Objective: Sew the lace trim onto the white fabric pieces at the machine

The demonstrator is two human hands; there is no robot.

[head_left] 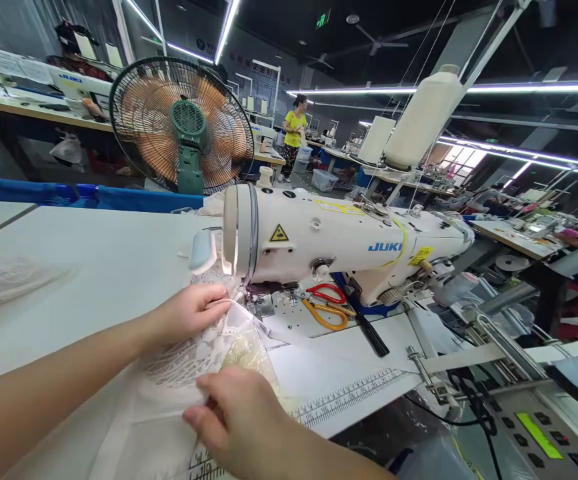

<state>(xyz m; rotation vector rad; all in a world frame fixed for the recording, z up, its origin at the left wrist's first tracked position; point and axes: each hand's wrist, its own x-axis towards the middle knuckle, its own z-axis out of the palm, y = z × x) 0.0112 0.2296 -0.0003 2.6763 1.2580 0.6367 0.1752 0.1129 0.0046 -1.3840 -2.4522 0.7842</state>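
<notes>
White lace fabric (pixel 183 363) lies on the table and runs up to the needle area of a white JUKI sewing machine (pixel 309 227). Close to the machine's head, my left hand (pixel 193 310) is closed on the fabric's edge, thumb and fingers pressed together by a narrow white band. Nearer to me, my right hand (pixel 249 413) has its fingers curled round the lower part of the same lace, partly hiding it. A pale yellowish patch (pixel 246 353) of cloth shows between the two hands. The needle itself is hard to make out.
Red-handled scissors (pixel 326 292), orange-handled scissors (pixel 326 317) and a black-handled tool (pixel 373 337) lie under the machine arm. More lace (pixel 9 280) rests at far left. Behind stand a fan (pixel 189 120) and a person in yellow (pixel 293 130). Thread cones (pixel 421 120) rise at right.
</notes>
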